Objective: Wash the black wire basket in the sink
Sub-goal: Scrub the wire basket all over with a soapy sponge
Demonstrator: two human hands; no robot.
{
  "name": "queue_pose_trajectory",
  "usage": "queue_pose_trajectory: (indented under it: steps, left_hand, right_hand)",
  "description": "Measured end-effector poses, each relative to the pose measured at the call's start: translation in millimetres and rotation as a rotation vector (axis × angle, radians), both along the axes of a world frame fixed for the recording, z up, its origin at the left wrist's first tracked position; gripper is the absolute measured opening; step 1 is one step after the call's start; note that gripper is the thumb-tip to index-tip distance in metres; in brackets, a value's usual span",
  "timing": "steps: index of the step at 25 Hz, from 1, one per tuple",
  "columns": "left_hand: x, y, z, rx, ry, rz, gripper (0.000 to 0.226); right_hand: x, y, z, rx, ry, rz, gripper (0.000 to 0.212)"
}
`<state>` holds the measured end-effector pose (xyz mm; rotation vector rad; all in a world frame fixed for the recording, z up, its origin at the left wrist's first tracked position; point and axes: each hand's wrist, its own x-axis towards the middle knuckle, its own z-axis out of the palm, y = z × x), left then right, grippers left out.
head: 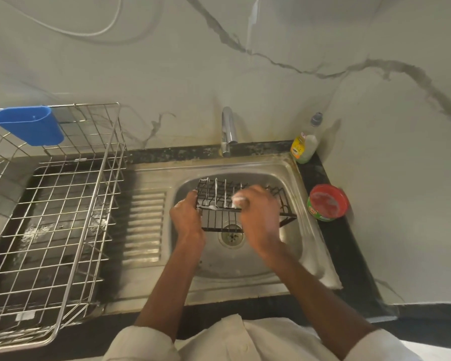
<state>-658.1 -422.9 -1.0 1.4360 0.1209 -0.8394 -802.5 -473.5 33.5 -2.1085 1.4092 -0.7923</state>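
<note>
Left hand [186,217]: fingers curled round the left end of the black wire basket [227,201], gripping the rim wire and holding the piece up over the bowl.

Right hand [258,220]: blurred, laid over the basket's near right side; something pale and sudsy, probably a scrubber [238,200], shows at the fingertips at about 11 o'clock from the knuckles. Fingers look curled round it, but the blur leaves the grip uncertain.

Black wire basket: inside the sink [292,230], above the drain [231,237], which lies at 6 o'clock from it. Thin dark coated wire, an open rectangular grid with upright dividers; white foam clings to several bars. Judged light and stiff, unlikely to flex much. Wet soapy wire will be slippery, and thin bars press into fingers; the best hold is on the thicker rim or a corner, not a single divider.

Sink: stainless steel, rounded square bowl, ribbed drainboard at 9 o'clock, stained rim.

Tap [228,131]: chrome, curved, at 12 o'clock from the basket; no water seen running.

Dish rack [63,204]: bright metal wire grid, at 9 o'clock, well apart; blue plastic cup [28,126] hung on its far corner.

Soap bottle [305,142]: clear plastic, yellow label, at 1 o'clock.

Round tub [327,203]: red and green, at 3 o'clock on the dark counter.
</note>
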Motion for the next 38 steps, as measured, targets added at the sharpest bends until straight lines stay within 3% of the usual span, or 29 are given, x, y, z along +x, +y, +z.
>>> queue_pose_trajectory:
  steps: [2, 6, 8, 11, 13, 16, 19, 20, 25, 29, 30, 33, 34, 37, 38]
  left_hand:
    - [-0.1, -1.1, 2.5, -0.013, 0.015, 0.013, 0.015]
    - [4.3, -2.6, -1.0, 0.023, 0.010, 0.017, 0.021]
    - [0.1, -5.0, -2.2, 0.034, 0.015, 0.047, 0.022]
    - [-7.2, -7.7, -0.7, 0.015, 0.015, 0.063, 0.023]
    - [-8.1, -9.2, 0.8, 0.009, 0.010, 0.060, 0.022]
    - [-0.2, -10.0, 1.1, -0.017, 0.085, 0.084, 0.017]
    - [4.7, -11.3, -0.4, -0.014, 0.096, 0.109, 0.018]
    - [3.1, -13.3, -1.7, -0.004, 0.097, 0.105, 0.020]
    - [-7.7, -17.3, -1.3, 0.033, 0.114, 0.110, 0.026]
    - [-4.1, -11.2, 3.8, 0.001, 0.078, 0.070, 0.027]
    - [-4.8, -11.4, 4.7, -0.003, 0.068, 0.061, 0.026]
    - [-9.2, -14.0, 6.9, -0.010, 0.039, 0.028, 0.023]
    - [-10.7, -14.5, 6.1, -0.008, 0.021, 0.007, 0.022]
    - [-17.4, -13.8, 4.1, -0.003, -0.018, -0.070, 0.017]
    - [-20.7, -14.7, 5.0, -0.001, -0.036, -0.079, 0.018]
  right_hand:
    - [-2.1, 4.8, -5.8, -0.037, -0.015, 0.095, 0.027]
    - [-54.4, -26.9, -20.2, 0.023, 0.041, -0.205, 0.031]
    - [-46.3, -17.7, -22.6, 0.014, 0.046, -0.236, 0.029]
    - [7.9, 12.8, -11.3, -0.103, -0.080, 0.042, 0.031]
    - [18.5, 13.9, -12.0, -0.177, -0.052, 0.172, 0.032]
    - [-26.7, -19.5, -28.6, -0.159, 0.035, 0.002, 0.039]
    - [-70.0, -43.3, -38.4, -0.046, -0.032, -0.357, 0.030]
    - [-62.4, -38.9, -34.2, -0.035, -0.064, -0.382, 0.027]
    - [-10.8, 2.4, -24.9, -0.217, -0.059, 0.082, 0.036]
    - [-54.7, -42.3, -33.4, 0.056, -0.077, -0.376, 0.031]
    - [-47.9, -38.6, -31.0, 0.077, -0.106, -0.359, 0.030]
    - [-6.6, -15.5, -13.2, -0.051, -0.121, 0.004, 0.025]
    - [-1.9, -19.4, -8.0, -0.076, -0.120, 0.005, 0.023]
    - [-1.0, -40.9, -0.6, 0.015, -0.115, -0.280, 0.024]
    - [7.0, -37.6, 0.8, 0.010, -0.122, -0.267, 0.023]
